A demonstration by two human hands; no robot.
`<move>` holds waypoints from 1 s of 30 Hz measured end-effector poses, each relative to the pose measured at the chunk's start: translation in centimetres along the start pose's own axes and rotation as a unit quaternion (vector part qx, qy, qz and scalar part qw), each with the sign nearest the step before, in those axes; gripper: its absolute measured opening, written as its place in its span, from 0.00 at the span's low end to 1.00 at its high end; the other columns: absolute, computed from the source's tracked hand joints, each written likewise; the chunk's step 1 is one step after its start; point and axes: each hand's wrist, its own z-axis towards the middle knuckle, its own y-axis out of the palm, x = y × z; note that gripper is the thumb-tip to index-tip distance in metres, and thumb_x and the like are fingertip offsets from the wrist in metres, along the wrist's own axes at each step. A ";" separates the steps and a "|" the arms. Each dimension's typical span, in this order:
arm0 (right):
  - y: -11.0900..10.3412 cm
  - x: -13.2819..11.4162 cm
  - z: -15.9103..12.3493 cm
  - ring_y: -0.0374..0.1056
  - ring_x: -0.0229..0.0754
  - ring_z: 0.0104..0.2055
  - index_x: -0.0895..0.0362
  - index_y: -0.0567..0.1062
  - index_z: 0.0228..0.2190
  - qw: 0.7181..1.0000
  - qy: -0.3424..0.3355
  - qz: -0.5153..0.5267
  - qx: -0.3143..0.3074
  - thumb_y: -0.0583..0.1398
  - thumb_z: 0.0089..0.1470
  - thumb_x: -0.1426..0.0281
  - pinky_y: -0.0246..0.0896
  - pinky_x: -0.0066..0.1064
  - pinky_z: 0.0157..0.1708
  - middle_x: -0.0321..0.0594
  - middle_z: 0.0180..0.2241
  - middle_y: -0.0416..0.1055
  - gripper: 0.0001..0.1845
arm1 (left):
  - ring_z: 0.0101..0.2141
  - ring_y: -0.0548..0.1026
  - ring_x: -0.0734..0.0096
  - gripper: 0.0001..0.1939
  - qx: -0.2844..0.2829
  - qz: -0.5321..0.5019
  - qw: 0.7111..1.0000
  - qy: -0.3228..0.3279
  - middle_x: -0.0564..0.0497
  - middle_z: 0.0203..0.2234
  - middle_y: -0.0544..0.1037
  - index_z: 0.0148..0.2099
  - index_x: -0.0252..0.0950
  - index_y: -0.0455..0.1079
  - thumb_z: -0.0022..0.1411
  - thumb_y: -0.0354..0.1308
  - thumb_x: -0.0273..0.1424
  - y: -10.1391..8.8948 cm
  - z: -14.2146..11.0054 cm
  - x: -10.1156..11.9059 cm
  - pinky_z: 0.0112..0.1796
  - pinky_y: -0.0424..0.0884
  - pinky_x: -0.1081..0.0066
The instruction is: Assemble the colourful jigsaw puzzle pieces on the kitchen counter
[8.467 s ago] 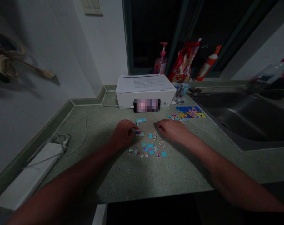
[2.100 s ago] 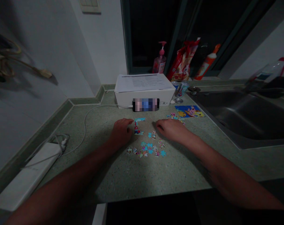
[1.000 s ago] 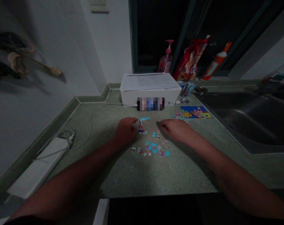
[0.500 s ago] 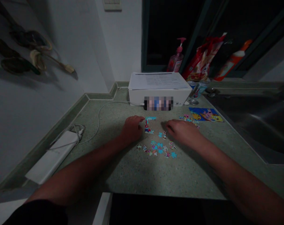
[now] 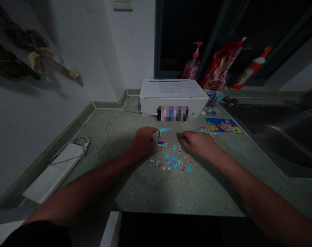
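Note:
A partly joined jigsaw puzzle lies on the counter in a bracket shape: light blue strip on top, red and blue figures down the left side and along the bottom. Just left of it rests my left hand, thumb and forefinger apart, holding nothing. My right hand lies on the other side with its fingers curled in; whatever they may hold is hidden. Between the hands are a light blue piece and a multicoloured piece. Several loose puzzle pieces are scattered nearer me.
More pieces sit behind my right hand, beside a blue cartoon picture card. A phone, its cable attached, leans on a white box. A sink is at right, a white power strip at left.
Some seconds ago my left fingers touched the puzzle's left side; they have since drawn back and parted. My right hand has stayed curled. The view has swung left.

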 end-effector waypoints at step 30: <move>0.0 0.2 -0.1 0.80 0.54 0.42 0.56 0.84 0.46 1.000 -0.008 0.014 0.002 0.54 0.72 0.68 0.65 0.41 0.36 0.53 0.45 0.85 0.18 | 0.51 0.81 0.53 0.26 0.011 -0.007 1.000 0.008 0.43 0.48 0.85 0.54 0.36 0.78 0.54 0.54 0.18 0.1 0.0 -0.1 0.60 0.75 0.47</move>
